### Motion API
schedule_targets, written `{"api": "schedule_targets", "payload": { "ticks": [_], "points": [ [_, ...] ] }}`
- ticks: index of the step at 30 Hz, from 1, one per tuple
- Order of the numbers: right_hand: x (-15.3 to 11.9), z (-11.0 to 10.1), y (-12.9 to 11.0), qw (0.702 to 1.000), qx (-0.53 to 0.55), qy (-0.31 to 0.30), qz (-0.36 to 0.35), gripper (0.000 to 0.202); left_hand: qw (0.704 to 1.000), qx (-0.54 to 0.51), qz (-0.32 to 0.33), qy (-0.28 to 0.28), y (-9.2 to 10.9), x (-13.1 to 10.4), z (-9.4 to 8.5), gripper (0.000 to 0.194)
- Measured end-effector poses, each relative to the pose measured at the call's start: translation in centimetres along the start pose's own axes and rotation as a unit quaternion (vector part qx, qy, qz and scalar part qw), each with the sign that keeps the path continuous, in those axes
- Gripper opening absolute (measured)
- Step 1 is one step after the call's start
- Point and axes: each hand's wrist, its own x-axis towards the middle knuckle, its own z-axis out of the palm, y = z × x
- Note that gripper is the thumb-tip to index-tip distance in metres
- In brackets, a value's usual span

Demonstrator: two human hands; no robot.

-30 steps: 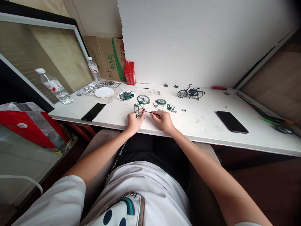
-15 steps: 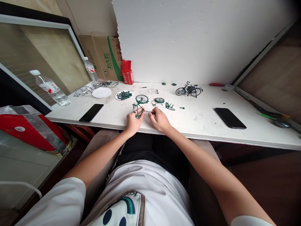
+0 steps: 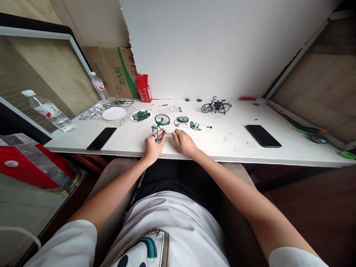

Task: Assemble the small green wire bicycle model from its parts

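Near the table's front edge, my left hand (image 3: 154,147) grips a green model bicycle frame (image 3: 157,134) with its fingers closed. A green spoked wheel (image 3: 162,119) is at the frame's far end. My right hand (image 3: 183,142) is closed on a thin dark screwdriver-like tool (image 3: 168,133), whose tip points left and meets the frame by my left fingertips. Right of them lie a second green wheel (image 3: 183,119), green parts (image 3: 195,125) and a tiny green piece (image 3: 209,127). A plate (image 3: 150,118) to the left bears more green parts (image 3: 141,115).
A finished black model bicycle (image 3: 216,106) stands at the back. Phones lie left (image 3: 101,138) and right (image 3: 263,136). An empty white plate (image 3: 114,113), water bottles (image 3: 50,111) and a red box (image 3: 144,88) are on the left. Black sprues (image 3: 122,104) lie behind the plate.
The camera view has turned a little to the right, so most table items appear shifted left. Both hands keep their holds on the frame and the tool.
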Motion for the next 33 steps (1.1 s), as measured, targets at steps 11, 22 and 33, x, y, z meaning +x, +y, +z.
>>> {"api": "schedule_targets", "payload": {
  "ticks": [11, 22, 33],
  "points": [
    [-0.17, 0.05, 0.08, 0.999, 0.042, -0.007, -0.012, 0.019, 0.999, 0.035, 0.015, -0.002, 0.05, 0.01, -0.05, 0.040],
    [-0.03, 0.03, 0.52, 0.999, 0.042, -0.019, -0.003, 0.024, 0.999, 0.045, 0.028, -0.001, 0.28, -0.05, -0.18, 0.038],
    [0.16, -0.20, 0.19, 0.998, 0.057, 0.001, 0.024, 0.029, 0.997, 0.053, 0.054, -0.016, 0.54, -0.06, -0.40, 0.038]
  ]
}}
